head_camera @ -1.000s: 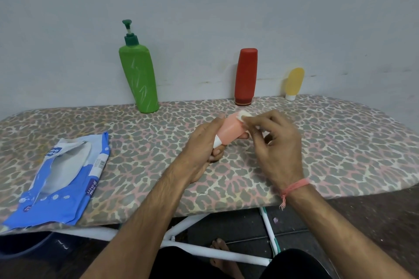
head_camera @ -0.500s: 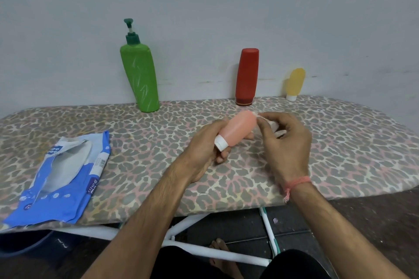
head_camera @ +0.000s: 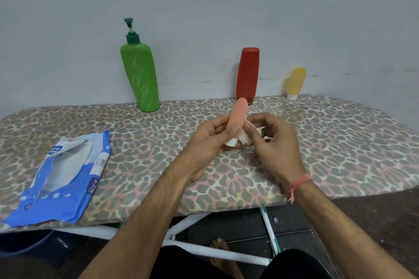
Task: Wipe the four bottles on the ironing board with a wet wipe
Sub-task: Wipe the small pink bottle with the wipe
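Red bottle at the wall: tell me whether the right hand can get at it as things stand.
Probably yes. The red bottle stands alone just beyond the right hand with bare board between, but that hand holds the wet wipe, so it must free its fingers first.

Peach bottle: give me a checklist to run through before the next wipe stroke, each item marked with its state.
1. Left hand grips the peach bottle: ok.
2. Right hand holds the wet wipe: ok.
3. Wipe touches the bottle's lower end: ok.
4. Bottle's far side clean: cannot tell.
5. Green pump bottle, red bottle and yellow bottle upright by the wall: ok.
6. Wipe packet on the ironing board: ok.
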